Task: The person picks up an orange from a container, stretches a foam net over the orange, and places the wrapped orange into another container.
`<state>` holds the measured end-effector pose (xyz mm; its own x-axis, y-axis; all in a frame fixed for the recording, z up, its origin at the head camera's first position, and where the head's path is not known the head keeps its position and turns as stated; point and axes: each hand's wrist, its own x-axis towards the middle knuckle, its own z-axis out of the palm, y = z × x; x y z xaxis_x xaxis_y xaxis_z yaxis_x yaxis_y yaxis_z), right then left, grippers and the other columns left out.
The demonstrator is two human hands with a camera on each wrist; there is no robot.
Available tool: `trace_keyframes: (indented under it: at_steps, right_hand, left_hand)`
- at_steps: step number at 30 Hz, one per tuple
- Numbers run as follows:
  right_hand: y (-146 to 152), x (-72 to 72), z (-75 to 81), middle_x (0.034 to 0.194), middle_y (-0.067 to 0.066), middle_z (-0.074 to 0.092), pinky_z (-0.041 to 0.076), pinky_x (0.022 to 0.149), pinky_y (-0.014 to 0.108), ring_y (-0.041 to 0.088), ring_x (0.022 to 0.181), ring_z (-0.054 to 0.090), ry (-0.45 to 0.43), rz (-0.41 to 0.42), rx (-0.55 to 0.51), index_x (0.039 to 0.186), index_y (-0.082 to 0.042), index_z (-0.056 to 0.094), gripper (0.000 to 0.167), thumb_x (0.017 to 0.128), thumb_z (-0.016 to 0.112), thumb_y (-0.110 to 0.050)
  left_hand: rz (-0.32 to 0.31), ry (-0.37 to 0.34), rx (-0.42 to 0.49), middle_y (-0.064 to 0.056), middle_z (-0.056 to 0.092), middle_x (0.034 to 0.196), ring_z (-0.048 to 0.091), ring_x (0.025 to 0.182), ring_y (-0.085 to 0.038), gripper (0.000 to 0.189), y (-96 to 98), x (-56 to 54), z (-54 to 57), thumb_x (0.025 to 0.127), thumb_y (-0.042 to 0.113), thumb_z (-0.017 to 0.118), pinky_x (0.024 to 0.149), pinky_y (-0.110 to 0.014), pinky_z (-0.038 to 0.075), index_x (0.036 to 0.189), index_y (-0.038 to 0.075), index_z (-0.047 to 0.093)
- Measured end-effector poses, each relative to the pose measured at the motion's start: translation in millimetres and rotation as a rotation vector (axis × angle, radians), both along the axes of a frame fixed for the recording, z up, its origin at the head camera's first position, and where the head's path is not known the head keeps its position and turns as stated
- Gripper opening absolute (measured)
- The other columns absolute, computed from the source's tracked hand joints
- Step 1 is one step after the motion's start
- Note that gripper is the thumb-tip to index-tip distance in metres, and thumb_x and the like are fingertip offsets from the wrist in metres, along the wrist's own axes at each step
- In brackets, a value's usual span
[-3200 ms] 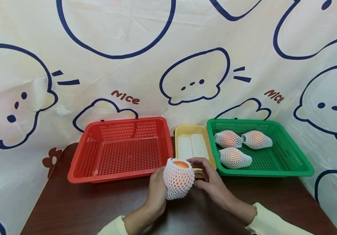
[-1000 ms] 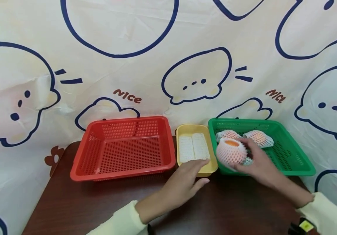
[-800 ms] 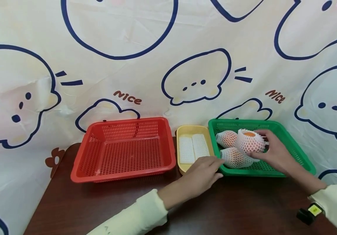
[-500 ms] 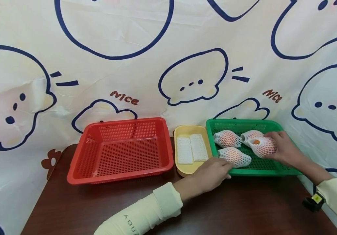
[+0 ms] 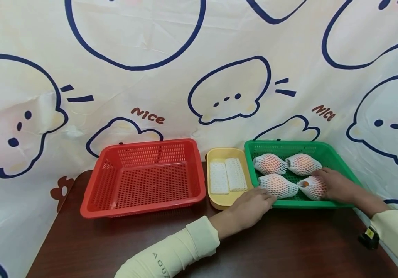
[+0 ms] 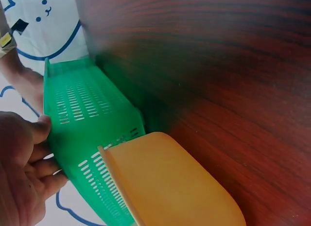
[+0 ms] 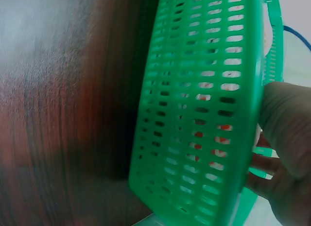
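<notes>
In the head view my right hand [image 5: 336, 186] reaches over the front rim of the green basket [image 5: 349, 170] and holds an orange in a white foam net [image 5: 313, 188], low in the front part. The net's narrow end points left, with orange peel showing in its opening. Through the basket slots in the right wrist view, the right hand's fingers [image 7: 265, 163] partly show past the rim. My left hand [image 5: 251, 208] grips the basket's front left corner, its fingertips over the rim beside another netted fruit [image 5: 278, 186]. In the left wrist view the thumb meets the rim.
Two more netted fruits, one at the back left [image 5: 270, 164] and one at the back middle [image 5: 302, 164], lie in the green basket. A yellow tray [image 5: 221, 199] holds flat white foam nets [image 5: 235, 174]. The red basket [image 5: 143, 206] stands left on the dark wooden table [image 5: 115, 239].
My right hand has carried the netted orange from above the table into the green basket and lowered it at the front. My left hand has let go of it and moved right to the basket's rim.
</notes>
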<state>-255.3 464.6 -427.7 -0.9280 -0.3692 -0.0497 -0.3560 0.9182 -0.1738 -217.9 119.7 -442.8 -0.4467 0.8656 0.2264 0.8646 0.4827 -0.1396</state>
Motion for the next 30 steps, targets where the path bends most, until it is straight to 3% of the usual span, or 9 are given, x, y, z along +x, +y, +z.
trace_keyframes:
  at_steps: [8,13,24,30]
  right_hand:
    - [-1,-2.7,-4.0,0.114,0.029,0.064,0.052,0.084,0.058,0.042,0.100,0.062,0.028,-0.023,0.021,0.125,0.007,0.051,0.065,0.072,0.086,-0.007]
    - [-3,-2.6,-2.4,0.117,0.028,0.063,0.050,0.088,0.064,0.045,0.104,0.058,0.043,-0.044,0.083,0.122,0.003,0.058,0.054,0.076,0.084,-0.008]
    - [-7,-6.6,-7.7,0.123,0.031,0.062,0.048,0.093,0.067,0.049,0.110,0.056,0.029,-0.047,0.092,0.127,0.004,0.059,0.056,0.078,0.083,-0.007]
    - [-10,-9.1,-5.7,0.125,0.034,0.060,0.047,0.092,0.068,0.054,0.111,0.055,0.019,-0.044,0.096,0.131,0.008,0.053,0.065,0.077,0.085,-0.009]
  left_hand:
    - [0.020,0.019,-0.037,0.007,0.067,0.137,0.059,0.131,-0.009,0.035,-0.1,1.1,0.0,0.110,0.024,0.049,0.118,-0.027,0.040,0.141,0.018,0.061]
    - [0.022,0.012,-0.025,0.006,0.067,0.137,0.059,0.131,-0.010,0.034,-1.3,1.1,-0.1,0.109,0.023,0.050,0.118,-0.028,0.040,0.141,0.017,0.061]
    - [0.024,-0.022,0.002,0.005,0.068,0.136,0.059,0.132,-0.010,0.035,-4.0,-1.1,-2.6,0.110,0.026,0.047,0.119,-0.028,0.040,0.141,0.016,0.062]
    - [0.055,-0.157,0.107,-0.002,0.059,0.149,0.050,0.143,-0.015,0.049,-11.5,-2.9,-1.8,0.112,0.039,0.038,0.123,-0.030,0.034,0.149,0.012,0.053]
